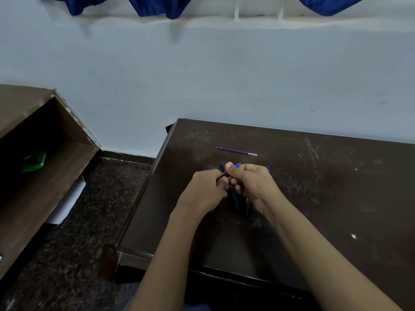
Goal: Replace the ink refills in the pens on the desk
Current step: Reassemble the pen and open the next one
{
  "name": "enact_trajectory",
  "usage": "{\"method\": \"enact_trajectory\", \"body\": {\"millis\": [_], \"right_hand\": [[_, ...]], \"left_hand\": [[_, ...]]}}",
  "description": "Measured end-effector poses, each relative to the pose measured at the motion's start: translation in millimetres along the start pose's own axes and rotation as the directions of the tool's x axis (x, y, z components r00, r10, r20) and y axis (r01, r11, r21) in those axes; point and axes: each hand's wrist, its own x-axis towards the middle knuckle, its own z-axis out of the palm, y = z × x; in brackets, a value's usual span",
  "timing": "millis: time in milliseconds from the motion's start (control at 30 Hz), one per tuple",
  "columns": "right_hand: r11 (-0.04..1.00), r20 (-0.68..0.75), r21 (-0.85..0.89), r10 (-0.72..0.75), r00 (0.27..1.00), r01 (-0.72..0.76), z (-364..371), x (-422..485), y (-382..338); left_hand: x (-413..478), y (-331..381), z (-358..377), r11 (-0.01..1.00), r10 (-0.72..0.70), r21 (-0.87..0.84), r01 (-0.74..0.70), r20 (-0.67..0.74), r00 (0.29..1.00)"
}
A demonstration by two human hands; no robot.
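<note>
Both hands meet above the dark brown desk. My left hand pinches one end of a dark pen part, and my right hand grips it from the other side with the thumb on top. Blue tips stick out past the right hand's fingers. Several dark pens lie on the desk under the hands, partly hidden. One blue ink refill lies alone on the desk, beyond the hands.
The scratched desk stands against a pale wall, its left edge near my left arm. A brown wooden shelf unit stands to the left across a speckled floor, with a green packet inside.
</note>
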Motion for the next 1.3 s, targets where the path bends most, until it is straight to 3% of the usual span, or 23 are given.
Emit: {"method": "enact_trajectory", "body": {"millis": [200,567,767,833,1000,1300], "right_hand": [[0.994,0.011,0.113,-0.009,1.000,0.007,2.2,-1.7,-1.9],[0.979,0.039,0.160,-0.131,0.991,0.123,6.0,-5.2,-1.6],[0.937,0.160,0.298,-0.236,0.958,0.181,5.7,-6.7,-6.9],[0.926,0.155,0.344,-0.219,0.963,0.155,6.6,-8.0,-10.6],[0.953,0.051,0.275,-0.148,0.988,0.129,4.5,-6.4,-13.3],[0.957,0.048,0.279,-0.091,0.995,0.074,0.9,-3.2,-13.2]], "left_hand": [[0.7,2.4,-3.8,0.987,-0.071,-0.143,0.071,0.001,0.997],[2.5,7.6,-9.2,0.973,-0.097,-0.208,0.099,0.019,0.995],[0.2,5.7,-10.7,0.928,-0.089,-0.362,0.088,0.013,0.996],[0.6,5.4,-6.9,0.936,-0.066,-0.349,0.055,-0.020,0.998],[1.7,-4.0,-2.7,0.964,0.005,-0.254,-0.083,-0.291,0.957],[2.4,-0.8,-2.2,0.990,0.039,-0.123,-0.075,-0.270,0.962]]}}
